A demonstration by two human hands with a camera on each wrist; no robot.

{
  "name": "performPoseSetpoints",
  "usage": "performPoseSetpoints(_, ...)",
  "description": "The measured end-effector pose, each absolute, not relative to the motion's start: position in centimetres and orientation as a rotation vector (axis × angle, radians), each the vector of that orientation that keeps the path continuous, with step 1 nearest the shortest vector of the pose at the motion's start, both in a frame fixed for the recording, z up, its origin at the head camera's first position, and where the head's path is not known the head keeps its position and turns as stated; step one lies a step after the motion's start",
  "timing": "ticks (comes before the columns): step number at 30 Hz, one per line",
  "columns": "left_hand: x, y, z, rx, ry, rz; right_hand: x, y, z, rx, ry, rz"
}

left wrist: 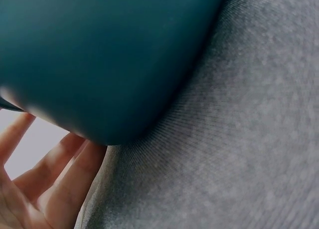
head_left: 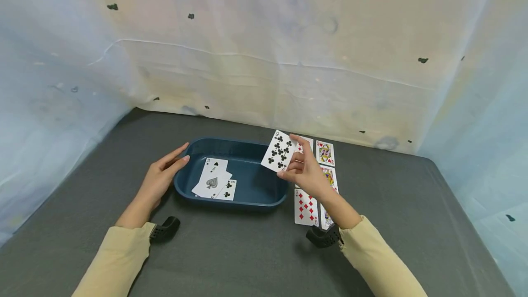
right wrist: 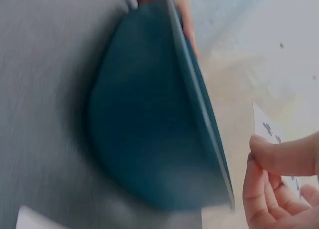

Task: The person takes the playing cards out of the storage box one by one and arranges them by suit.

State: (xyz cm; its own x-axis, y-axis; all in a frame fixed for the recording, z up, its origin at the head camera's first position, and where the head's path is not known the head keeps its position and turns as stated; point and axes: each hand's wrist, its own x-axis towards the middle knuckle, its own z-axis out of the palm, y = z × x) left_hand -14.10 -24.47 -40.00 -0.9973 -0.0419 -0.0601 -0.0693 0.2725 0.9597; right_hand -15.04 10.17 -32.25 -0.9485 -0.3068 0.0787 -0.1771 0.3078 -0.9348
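Note:
My right hand [head_left: 307,171] pinches a clubs playing card [head_left: 277,151] between thumb and fingers, face up and tilted, over the right end of a blue tray [head_left: 231,204]. In the right wrist view, the thumb presses on this card [right wrist: 264,123]. My left hand [head_left: 158,178] rests against the tray's left end, fingers fairly straight, thumb at the rim. The left wrist view shows its fingers touching the tray's outer wall [left wrist: 99,79]. Inside the tray, an ace of spades [head_left: 211,183] overlaps a three of spades [head_left: 216,165] and another clubs card [head_left: 228,190].
Right of the tray, face-up cards lie in two columns, including a queen of hearts [head_left: 325,153] and a diamonds card [head_left: 306,207]. My right hand and forearm partly cover them. A pale hanging sheet [head_left: 264,77] closes off the dark grey table [head_left: 231,260] behind and at the sides.

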Motion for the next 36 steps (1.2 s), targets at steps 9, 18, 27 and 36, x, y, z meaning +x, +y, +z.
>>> performPoseSetpoints(9,-14.1,-24.5,-40.1,-0.102,2.492,1.874,-16.3,15.5,-33.4,-0.486,2.596,-1.611)
performPoseSetpoints(18,-14.1,-24.7,-40.0,-0.094,2.540,1.844,-18.0,19.9,-35.6,-0.432,2.700,-1.529)
performPoseSetpoints(27,-14.0,-24.6,-39.8,-0.117,2.546,1.842,-19.4,23.6,-36.2,-0.203,2.750,-1.448)
performPoseSetpoints(36,-14.0,-24.4,-40.0,-0.098,2.534,1.872,-20.8,25.9,-36.3,0.130,2.830,-1.434)
